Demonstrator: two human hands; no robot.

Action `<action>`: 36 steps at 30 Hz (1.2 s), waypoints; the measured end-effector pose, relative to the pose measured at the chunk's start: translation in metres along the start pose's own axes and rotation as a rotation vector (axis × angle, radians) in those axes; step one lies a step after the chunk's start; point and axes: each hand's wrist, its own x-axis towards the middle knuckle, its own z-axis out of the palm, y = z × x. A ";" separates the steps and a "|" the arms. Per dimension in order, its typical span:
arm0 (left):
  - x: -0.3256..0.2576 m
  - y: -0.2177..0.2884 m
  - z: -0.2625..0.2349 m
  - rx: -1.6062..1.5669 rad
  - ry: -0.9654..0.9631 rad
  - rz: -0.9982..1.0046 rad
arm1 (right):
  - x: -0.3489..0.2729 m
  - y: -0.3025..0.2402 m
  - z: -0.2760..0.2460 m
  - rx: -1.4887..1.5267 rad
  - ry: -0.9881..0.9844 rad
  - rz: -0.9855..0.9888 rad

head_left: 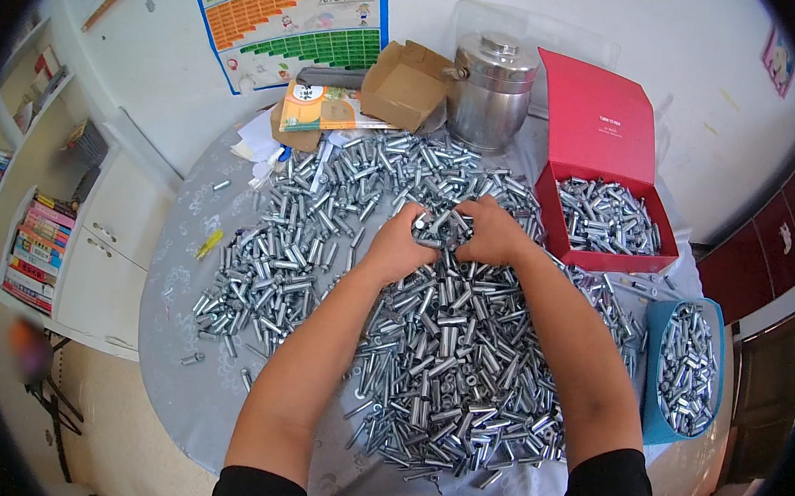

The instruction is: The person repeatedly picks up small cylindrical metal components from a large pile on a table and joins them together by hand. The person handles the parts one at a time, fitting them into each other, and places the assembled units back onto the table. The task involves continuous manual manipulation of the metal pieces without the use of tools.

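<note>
A wide heap of shiny metal sleeve anchors point(446, 344), short tubes and bolts, spreads over the round table. Both my arms reach to the heap's far middle. My left hand point(398, 246) curls its fingers round a small cluster of sleeve anchors point(432, 225). Facing it from the other side, my right hand point(492, 234) bends its fingers and thumb against the same cluster. The fingertips of both hands are partly hidden among the metal pieces. Another mass of sleeve anchors point(266, 276) lies to the left of my left forearm.
An open red box point(609, 261) full of metal pieces stands at the right. Nearer is a teal bin point(653, 395), also filled. At the back are a steel canister point(488, 107), a cardboard box point(404, 83) and papers. A yellow item point(210, 243) lies on the grey tablecloth point(178, 352).
</note>
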 end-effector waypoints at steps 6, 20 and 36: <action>0.003 0.005 0.002 -0.070 0.001 -0.025 | -0.001 0.001 0.000 0.084 0.043 -0.065; -0.013 0.025 -0.006 -0.477 -0.003 -0.101 | -0.011 -0.027 -0.015 0.303 0.027 -0.140; -0.131 0.086 -0.084 -0.417 0.064 -0.146 | -0.061 -0.123 -0.007 0.456 0.060 -0.262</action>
